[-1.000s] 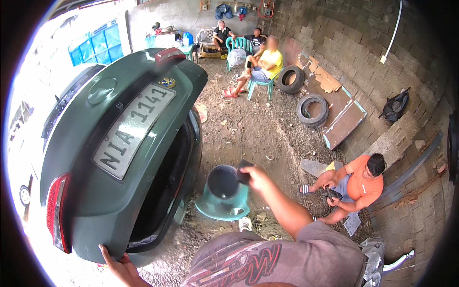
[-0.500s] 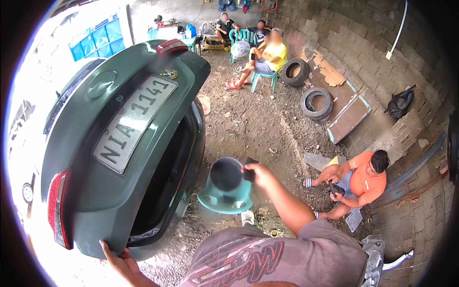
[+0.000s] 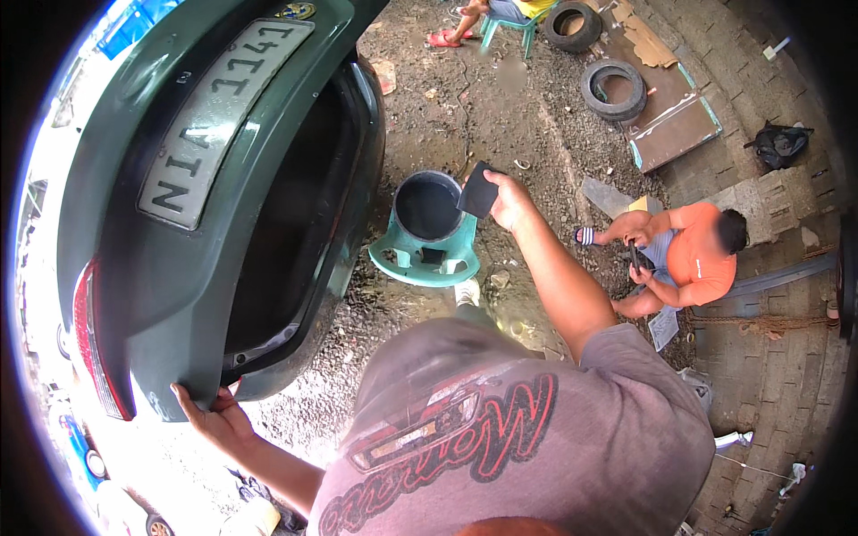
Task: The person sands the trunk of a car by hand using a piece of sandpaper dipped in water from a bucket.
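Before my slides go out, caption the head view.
Left hand on a green tailgate, right hand holding a dark pad near a bucket.

Around me the ground [image 3: 438, 107] is bare dirt and gravel, stretching away toward twelve o'clock. On my right, a block wall [image 3: 719, 54] runs from one o'clock to four. I see a green chair [image 3: 511, 22] between twelve and one, two tyres [image 3: 618, 111] between one and two, and a brown board [image 3: 670, 138] at two. Strong daylight whitens the ground from seven to eight on my left.
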Motion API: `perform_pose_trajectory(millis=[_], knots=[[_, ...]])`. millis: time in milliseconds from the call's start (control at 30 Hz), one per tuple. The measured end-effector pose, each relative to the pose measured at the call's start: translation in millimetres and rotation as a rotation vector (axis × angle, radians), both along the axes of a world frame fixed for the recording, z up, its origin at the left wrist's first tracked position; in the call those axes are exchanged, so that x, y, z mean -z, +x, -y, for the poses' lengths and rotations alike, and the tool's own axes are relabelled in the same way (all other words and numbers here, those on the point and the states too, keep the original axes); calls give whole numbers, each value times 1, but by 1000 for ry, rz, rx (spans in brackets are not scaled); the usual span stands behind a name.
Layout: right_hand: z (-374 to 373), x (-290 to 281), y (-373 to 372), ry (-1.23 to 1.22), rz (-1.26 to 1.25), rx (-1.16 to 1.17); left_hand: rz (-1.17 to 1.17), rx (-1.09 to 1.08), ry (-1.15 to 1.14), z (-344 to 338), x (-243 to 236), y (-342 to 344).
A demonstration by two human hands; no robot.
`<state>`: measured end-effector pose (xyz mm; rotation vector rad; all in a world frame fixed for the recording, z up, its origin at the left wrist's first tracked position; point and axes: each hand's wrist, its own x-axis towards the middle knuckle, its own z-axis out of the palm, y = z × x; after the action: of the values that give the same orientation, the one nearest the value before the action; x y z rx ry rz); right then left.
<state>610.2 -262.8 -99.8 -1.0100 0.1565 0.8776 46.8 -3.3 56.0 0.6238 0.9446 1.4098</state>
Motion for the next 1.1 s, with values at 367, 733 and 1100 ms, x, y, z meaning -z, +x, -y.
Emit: perform_pose_trajectory(millis=[367, 733, 1100], knots=[[-11, 22, 24, -79, 8, -36, -180, -156, 54, -2, 6, 1], [-5, 114, 74, -273, -60, -99, -339, -312, 109, -11, 19, 13], [-6, 185, 111, -455, 0, -307, -620, -652, 190, -28, 28, 23]])
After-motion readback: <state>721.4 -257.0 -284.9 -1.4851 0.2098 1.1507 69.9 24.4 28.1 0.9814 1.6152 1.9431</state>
